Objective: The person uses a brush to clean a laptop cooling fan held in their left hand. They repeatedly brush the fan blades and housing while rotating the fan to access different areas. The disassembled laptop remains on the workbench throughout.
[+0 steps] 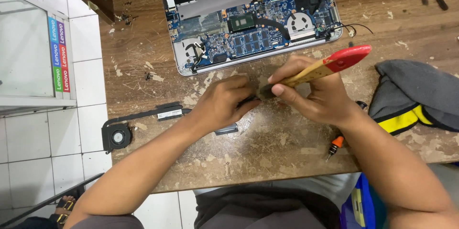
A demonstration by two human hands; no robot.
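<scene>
Brush (319,68), wooden handle with red tip, clamped in right hand (315,96), bristle end down near the left fingers. Left hand (224,102) pinches a small dark part (250,100) just above the worn wooden table (267,147). Opened laptop (248,16) lies beyond the hands, board exposed. Detached fan with heat pipe (119,136) sits left; orange screwdriver (334,147) by right wrist; grey cloth (416,97) far right.

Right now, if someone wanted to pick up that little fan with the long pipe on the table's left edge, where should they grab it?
Probably by the round fan housing, pinched from above: it is the bulkiest part and lies flat at the wooden table edge. The thin heat pipe looks easier to bend.
</scene>
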